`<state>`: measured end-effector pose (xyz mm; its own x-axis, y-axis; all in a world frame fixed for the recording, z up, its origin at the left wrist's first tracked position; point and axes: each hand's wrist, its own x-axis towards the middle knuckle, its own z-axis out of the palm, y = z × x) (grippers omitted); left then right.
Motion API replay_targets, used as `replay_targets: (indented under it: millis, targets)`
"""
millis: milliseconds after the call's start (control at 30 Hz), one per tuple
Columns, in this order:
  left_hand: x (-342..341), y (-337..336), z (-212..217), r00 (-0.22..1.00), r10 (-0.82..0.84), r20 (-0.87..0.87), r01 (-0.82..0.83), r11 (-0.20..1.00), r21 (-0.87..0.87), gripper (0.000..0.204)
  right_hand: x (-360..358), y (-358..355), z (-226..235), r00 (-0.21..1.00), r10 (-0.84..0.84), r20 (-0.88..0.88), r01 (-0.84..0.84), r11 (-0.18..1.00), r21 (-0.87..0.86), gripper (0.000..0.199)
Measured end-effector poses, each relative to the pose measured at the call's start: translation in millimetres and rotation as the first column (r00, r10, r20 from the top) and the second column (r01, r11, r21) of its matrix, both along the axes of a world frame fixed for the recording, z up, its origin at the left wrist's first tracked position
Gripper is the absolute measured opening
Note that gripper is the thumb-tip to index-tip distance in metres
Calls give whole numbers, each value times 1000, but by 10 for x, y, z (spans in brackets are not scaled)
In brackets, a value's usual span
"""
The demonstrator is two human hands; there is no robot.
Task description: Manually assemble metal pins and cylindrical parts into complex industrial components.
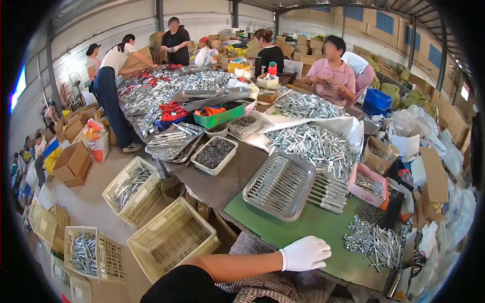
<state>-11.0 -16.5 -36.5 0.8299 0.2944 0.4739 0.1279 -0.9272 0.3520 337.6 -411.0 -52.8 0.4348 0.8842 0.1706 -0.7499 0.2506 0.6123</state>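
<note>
My left hand (305, 254), in a white glove, rests on the near edge of the green mat (323, 227). Its fingers are loosely bent and slightly apart, and nothing shows in them. Beyond it stands a metal tray (299, 208) with a neat row of slender metal rods (277, 186). Thicker metal bolts with sleeves (327, 193) lie side by side against the tray's right side. To the hand's right are a heap of small metal nuts (359, 236) and a pile of long thin metal pins (388, 247). My right hand is not in view.
Large heaps of metal anchor bolts (313, 146) cover the far table. A white tub of dark screws (214, 156) and a pink box (367, 184) stand nearer. Plastic crates (172, 237) sit on the floor at left. Several people work around the table, one in a pink shirt (331, 76).
</note>
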Motion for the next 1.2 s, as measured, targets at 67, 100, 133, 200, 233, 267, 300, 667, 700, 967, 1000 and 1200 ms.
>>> replay_targets:
  millis: [67,100,133,200,233,267,300,667,700,967,1000,1200]
  targets:
    - [59,-34,-18,993,6,117,-10,999,35,26,-144,242,151,986,26,162,-11,996,-92,34]
    - [79,-69,-4,980,-25,195,25,1000,4,27,-251,413,231,970,51,239,-18,990,-137,34]
    - [142,-142,20,962,-61,266,67,998,-16,28,-334,523,249,949,69,307,-16,985,-172,33]
    - [282,-309,159,972,-204,116,215,972,-94,34,-534,750,334,890,110,443,4,969,-248,32]
    - [401,-399,225,953,-293,79,302,939,-166,33,-634,868,372,850,136,509,21,956,-291,31]
    - [512,-493,272,930,-354,98,366,912,-184,37,-737,983,419,804,166,571,41,943,-331,31]
    - [509,-618,306,898,-370,237,421,878,-228,37,-832,1131,473,748,218,627,38,929,-368,30]
    - [965,-907,-94,855,-315,412,471,137,-872,38,-1686,1741,652,305,542,783,676,456,-579,21]
    - [970,-917,-101,853,-272,445,508,238,-828,35,-1710,1756,715,367,602,709,682,344,-645,21]
    - [1242,-968,143,904,-114,412,388,625,-678,21,-1583,1684,706,340,227,913,806,430,-407,19]
    - [1240,-1008,241,905,-117,410,387,625,-677,21,-1406,1649,587,343,224,912,806,429,-408,19]
    - [1367,-1115,618,980,-128,151,191,808,-558,17,-1094,1568,343,61,232,971,848,502,-173,27]
